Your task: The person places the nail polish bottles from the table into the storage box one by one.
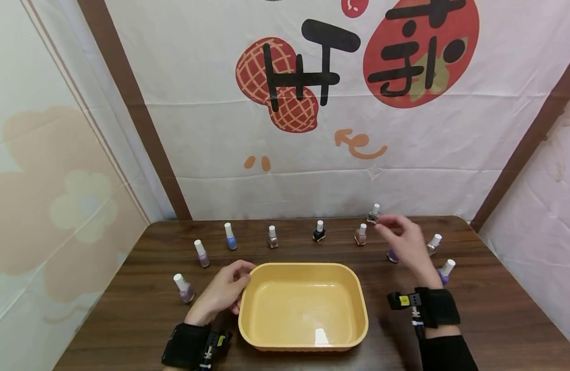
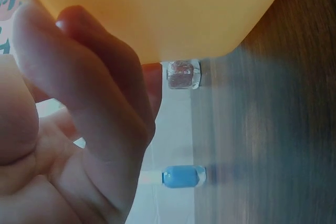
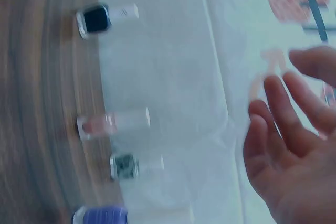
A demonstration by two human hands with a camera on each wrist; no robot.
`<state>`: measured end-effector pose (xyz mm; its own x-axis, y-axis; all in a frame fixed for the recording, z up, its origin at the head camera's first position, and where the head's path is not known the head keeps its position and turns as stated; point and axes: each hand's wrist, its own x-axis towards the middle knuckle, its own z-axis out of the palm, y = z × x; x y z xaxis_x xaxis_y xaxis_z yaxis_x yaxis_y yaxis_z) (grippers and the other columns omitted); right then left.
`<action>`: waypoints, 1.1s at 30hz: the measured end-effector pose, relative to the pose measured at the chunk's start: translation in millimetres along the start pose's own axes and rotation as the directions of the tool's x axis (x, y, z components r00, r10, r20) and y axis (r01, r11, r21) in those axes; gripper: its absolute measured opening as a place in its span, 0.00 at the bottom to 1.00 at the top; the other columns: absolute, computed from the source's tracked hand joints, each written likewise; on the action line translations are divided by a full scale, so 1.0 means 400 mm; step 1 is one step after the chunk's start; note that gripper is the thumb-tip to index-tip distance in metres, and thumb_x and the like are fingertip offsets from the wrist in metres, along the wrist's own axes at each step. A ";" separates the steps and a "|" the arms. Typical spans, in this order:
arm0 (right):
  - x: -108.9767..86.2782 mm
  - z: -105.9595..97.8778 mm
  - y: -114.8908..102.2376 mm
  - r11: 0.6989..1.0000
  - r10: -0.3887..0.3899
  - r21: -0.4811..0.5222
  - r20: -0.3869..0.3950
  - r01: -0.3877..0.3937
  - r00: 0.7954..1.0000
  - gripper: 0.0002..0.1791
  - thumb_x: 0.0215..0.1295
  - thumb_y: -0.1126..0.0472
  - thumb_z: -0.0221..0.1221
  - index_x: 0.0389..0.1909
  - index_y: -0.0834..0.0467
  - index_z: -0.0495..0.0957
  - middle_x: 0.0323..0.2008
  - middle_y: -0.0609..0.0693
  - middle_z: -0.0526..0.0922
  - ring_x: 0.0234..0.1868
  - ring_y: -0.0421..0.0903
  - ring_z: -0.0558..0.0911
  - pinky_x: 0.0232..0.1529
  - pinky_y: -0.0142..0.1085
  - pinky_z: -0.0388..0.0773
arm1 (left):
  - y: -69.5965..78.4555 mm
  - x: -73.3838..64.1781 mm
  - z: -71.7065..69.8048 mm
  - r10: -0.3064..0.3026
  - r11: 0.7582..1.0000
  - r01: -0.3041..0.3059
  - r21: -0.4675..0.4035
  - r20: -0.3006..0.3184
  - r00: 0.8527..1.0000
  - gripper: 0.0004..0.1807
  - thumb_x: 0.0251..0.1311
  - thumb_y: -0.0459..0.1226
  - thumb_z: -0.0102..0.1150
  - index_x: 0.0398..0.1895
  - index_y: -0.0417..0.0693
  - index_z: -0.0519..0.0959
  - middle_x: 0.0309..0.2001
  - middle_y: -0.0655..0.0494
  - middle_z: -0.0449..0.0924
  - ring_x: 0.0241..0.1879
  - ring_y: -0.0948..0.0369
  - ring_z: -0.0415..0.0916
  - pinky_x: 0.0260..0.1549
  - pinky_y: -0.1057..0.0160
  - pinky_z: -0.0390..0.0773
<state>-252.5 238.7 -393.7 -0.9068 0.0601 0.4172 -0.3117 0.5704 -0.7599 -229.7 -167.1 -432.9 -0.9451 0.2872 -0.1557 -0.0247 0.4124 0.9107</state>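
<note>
A yellow tray (image 1: 303,346) sits near the front of the brown table. My left hand (image 1: 224,288) holds it at its left rim, with curled fingers (image 2: 100,77) against the outer wall in the left wrist view. Above the right back of the table is my right hand (image 1: 405,245), its fingers loosely bent and nothing between them. Near that hand stand a clear bottle with dark flecks (image 1: 373,214), a pinkish nail polish bottle (image 1: 361,236) and a purple one (image 1: 393,255) partly hidden behind the hand.
Other white-capped nail polish bottles form an arc: lilac (image 1: 185,291), pale purple (image 1: 202,255), blue (image 1: 231,239), glittery (image 1: 272,238), black (image 1: 319,233), a clear-looking one (image 1: 434,244) and purple (image 1: 445,274). A printed white curtain (image 1: 211,144) hangs behind the table (image 1: 141,288).
</note>
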 end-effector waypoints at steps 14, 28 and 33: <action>-0.037 -0.057 0.094 0.912 0.410 0.146 -0.260 -0.384 0.874 0.26 0.63 0.49 0.63 0.55 0.61 0.75 0.40 0.36 0.77 0.41 0.30 0.72 0.39 0.19 0.71 | 0.013 0.009 0.000 -0.021 0.999 0.021 0.026 -0.022 1.000 0.16 0.70 0.33 0.45 0.58 0.43 0.71 0.31 0.47 0.74 0.11 0.63 0.68 0.10 0.63 0.76; -0.047 -0.012 0.164 0.855 0.518 0.038 -0.125 -0.518 0.846 0.30 0.63 0.51 0.62 0.60 0.65 0.71 0.55 0.62 0.76 0.52 0.49 0.74 0.38 0.23 0.70 | 0.002 0.013 0.005 -0.048 0.999 0.048 0.026 -0.011 0.999 0.17 0.71 0.33 0.44 0.60 0.42 0.70 0.31 0.46 0.73 0.12 0.63 0.68 0.10 0.64 0.76; -0.045 -0.006 0.177 0.865 0.495 -0.017 -0.124 -0.501 0.860 0.30 0.62 0.52 0.63 0.59 0.67 0.71 0.54 0.66 0.77 0.53 0.55 0.76 0.39 0.27 0.70 | 0.003 0.017 0.005 -0.034 0.999 0.034 0.022 -0.009 0.999 0.16 0.71 0.33 0.45 0.60 0.43 0.70 0.31 0.46 0.74 0.13 0.62 0.69 0.10 0.64 0.76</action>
<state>-257.6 280.0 -453.8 -0.8990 0.4358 0.0441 0.1891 0.4771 -0.8583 -235.4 -163.0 -433.8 -0.9466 0.2656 -0.1830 -0.0495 0.4408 0.8962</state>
